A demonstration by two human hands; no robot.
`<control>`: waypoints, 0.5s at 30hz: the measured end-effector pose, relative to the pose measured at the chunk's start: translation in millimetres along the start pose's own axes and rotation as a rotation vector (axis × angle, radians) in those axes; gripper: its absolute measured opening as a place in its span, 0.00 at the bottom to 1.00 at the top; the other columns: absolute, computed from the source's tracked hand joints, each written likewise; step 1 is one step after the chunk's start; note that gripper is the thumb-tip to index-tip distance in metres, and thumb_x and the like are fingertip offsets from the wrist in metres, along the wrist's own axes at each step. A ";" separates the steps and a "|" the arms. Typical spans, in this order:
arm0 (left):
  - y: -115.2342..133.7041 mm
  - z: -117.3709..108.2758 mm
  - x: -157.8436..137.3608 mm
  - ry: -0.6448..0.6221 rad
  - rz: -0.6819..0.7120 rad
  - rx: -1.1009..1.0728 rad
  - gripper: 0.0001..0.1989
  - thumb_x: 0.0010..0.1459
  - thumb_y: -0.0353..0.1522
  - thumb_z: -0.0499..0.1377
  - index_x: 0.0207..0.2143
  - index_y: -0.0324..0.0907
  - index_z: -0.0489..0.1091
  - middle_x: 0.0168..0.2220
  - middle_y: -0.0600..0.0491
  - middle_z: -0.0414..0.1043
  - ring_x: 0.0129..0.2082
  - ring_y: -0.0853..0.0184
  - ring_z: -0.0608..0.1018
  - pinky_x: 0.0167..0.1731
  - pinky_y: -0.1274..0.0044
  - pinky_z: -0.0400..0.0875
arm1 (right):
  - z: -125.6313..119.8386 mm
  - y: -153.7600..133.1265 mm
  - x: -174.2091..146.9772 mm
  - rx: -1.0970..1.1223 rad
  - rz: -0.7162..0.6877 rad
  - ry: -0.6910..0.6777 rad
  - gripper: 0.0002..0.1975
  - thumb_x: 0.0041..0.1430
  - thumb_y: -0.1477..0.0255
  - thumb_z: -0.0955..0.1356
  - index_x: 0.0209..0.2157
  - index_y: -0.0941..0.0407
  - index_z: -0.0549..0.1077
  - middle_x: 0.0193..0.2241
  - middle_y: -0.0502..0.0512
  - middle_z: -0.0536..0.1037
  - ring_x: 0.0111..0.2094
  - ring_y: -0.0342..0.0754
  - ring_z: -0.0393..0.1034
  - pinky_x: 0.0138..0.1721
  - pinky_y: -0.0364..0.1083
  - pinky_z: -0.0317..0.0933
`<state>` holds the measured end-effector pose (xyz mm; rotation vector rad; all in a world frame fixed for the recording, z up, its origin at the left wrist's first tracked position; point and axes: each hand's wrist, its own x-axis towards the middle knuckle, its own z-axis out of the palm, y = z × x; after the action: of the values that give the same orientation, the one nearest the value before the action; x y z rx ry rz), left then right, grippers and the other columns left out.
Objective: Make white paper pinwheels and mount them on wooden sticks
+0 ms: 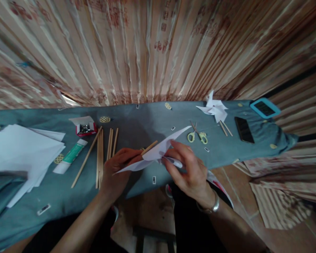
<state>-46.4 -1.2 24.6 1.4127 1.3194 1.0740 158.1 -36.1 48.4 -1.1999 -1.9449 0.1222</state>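
Between my hands is a white paper pinwheel, its blades curved and seen nearly edge-on. A thin wooden stick shows behind it. My left hand is closed around the stick, with the lower blade passing in front of the fingers. On the pinwheel's other side, my right hand pinches the paper close to its middle, thumb and fingers bent. What lies right at the pinwheel's centre is too small to make out. Several loose wooden sticks lie on the cloth just left of my left hand.
On the grey-green cloth lie white paper sheets, a glue stick, a small red box of metal pins or tacks, scissors, finished pinwheels, a phone and a blue-framed device. A curtain hangs behind.
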 end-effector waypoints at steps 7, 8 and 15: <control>-12.4 -3.0 8.7 0.042 0.042 0.043 0.09 0.51 0.39 0.63 0.32 0.45 0.80 0.34 0.51 0.81 0.35 0.61 0.81 0.36 0.73 0.76 | 10.3 -0.8 4.0 0.274 0.331 -0.036 0.25 0.60 0.71 0.71 0.58 0.48 0.65 0.39 0.47 0.84 0.42 0.47 0.80 0.48 0.49 0.74; -14.5 -2.4 9.4 0.050 0.050 0.023 0.09 0.51 0.38 0.63 0.32 0.44 0.79 0.34 0.50 0.81 0.35 0.61 0.81 0.36 0.73 0.76 | 12.1 -0.5 4.4 0.320 0.354 -0.046 0.25 0.60 0.71 0.71 0.58 0.48 0.65 0.39 0.47 0.83 0.42 0.47 0.80 0.48 0.49 0.74; -20.8 -0.2 8.9 0.022 0.067 -0.063 0.06 0.47 0.33 0.62 0.28 0.42 0.77 0.33 0.49 0.81 0.33 0.62 0.80 0.32 0.74 0.75 | 21.4 -0.5 5.8 0.452 0.428 -0.073 0.26 0.59 0.70 0.71 0.58 0.48 0.65 0.40 0.50 0.82 0.44 0.48 0.79 0.47 0.49 0.74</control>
<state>-50.6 8.3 4.5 1.4108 1.2502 1.1688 142.0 -25.1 38.1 -1.2872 -1.5728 0.7936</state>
